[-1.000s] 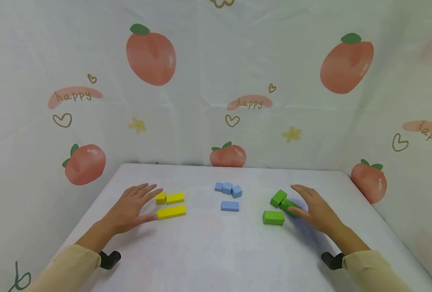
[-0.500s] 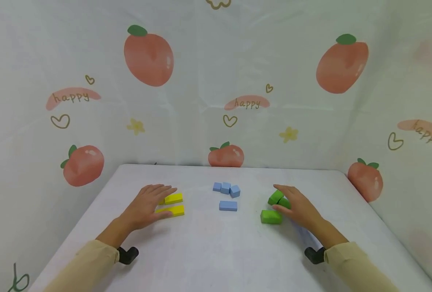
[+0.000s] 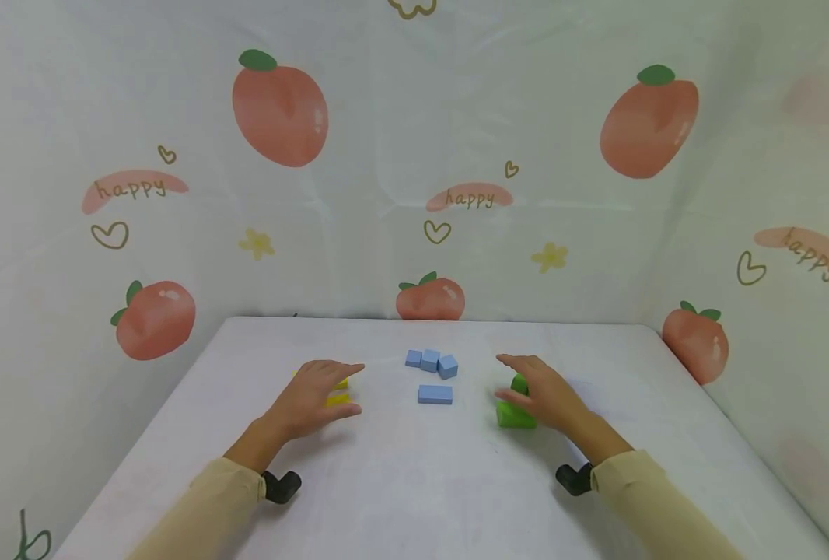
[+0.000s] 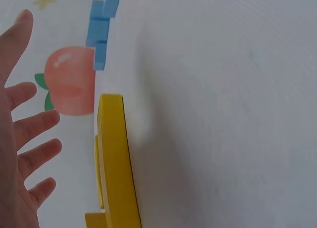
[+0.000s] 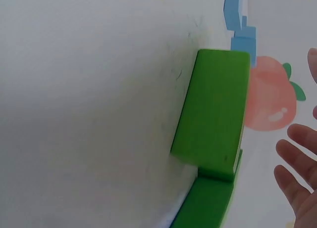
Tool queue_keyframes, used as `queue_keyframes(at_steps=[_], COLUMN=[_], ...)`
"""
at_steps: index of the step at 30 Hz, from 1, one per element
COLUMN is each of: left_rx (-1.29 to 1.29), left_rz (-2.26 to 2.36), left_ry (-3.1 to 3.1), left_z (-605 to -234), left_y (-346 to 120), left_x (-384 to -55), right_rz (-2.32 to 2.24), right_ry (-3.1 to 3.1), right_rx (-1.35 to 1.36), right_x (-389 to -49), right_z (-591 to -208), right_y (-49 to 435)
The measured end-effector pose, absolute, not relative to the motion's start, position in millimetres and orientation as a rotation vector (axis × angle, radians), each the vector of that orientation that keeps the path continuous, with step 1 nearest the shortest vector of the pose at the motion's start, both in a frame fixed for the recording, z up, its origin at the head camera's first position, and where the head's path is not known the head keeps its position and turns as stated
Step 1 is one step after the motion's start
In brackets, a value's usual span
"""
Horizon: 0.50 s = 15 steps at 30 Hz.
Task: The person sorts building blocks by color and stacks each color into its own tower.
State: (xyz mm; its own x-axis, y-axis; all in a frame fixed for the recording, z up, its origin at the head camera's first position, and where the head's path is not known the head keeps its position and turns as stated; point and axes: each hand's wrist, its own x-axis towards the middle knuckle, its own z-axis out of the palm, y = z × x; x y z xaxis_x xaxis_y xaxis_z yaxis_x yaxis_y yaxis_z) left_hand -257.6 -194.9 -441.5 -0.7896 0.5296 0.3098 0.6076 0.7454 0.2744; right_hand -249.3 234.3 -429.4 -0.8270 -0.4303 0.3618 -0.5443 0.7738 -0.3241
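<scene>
Yellow blocks [image 3: 338, 399] lie at nine o'clock and green blocks [image 3: 515, 414] at three on a white desk [image 3: 421, 490], the clock face centred on a long blue block [image 3: 435, 394] as the head view shows it. A person's left hand [image 3: 309, 398] hangs at the yellow group, hiding much of it; its fingers [image 4: 37, 129] are loosely spread, thumb parted wide from them, with nothing in their hold. The left wrist view shows one long yellow block nearest, parts of two others beyond it, and the fingers apart from all three.

At three o'clock the right hand [image 3: 543, 395] takes a similar pose by the green blocks, thumb and fingers parted, holding nothing. The hand covers part of that group, so its full number is hard to tell; two blocks appear plainly in the right wrist view.

Three small blue blocks [image 3: 430, 360] sit close together at twelve o'clock. Beige sleeves [image 3: 225, 494] enter from eight and four, a black device [image 3: 283, 488] at each cuff. Behind the desk hangs a pale cloth [image 3: 386, 117] printed with red peaches [image 3: 280, 117].
</scene>
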Motion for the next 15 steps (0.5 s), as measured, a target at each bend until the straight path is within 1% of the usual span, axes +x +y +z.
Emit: queue_keyframes(at_steps=[8, 15], left_rx=[-0.829, -0.722], left_rz=[-0.689, -0.855], left_ry=[-2.798, -2.879], left_z=[-443, -448], left_y=[-171, -151], left_x=[-258, -262], right_rz=[0.656, 0.682], right_ry=[-2.684, -2.786], right_rx=[0.799, 0.783], right_x=[-256, -262], right_z=[-432, -435], right_y=[219, 204])
